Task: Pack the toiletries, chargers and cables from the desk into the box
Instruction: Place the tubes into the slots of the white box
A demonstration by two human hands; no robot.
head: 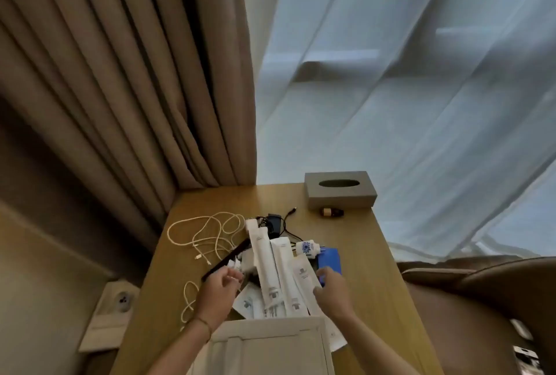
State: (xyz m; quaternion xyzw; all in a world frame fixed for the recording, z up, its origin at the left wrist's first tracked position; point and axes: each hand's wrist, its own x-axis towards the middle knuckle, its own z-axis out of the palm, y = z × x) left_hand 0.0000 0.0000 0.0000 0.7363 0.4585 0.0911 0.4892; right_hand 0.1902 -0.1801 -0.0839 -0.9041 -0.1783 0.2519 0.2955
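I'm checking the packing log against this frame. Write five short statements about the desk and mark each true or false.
1. A grey tissue box stands at the desk's far edge. True.
2. The left hand holds a black comb. True.
3. The white cable is already in the box. False: it lies looped on the desk.
4. The right hand rests on the tissue box. False: it is by the blue packet.
5. White sachets lie between the hands. True.

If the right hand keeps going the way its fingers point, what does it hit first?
The right hand points up-left toward the blue packet; its fingertips look already at its near edge, though depth is unclear.
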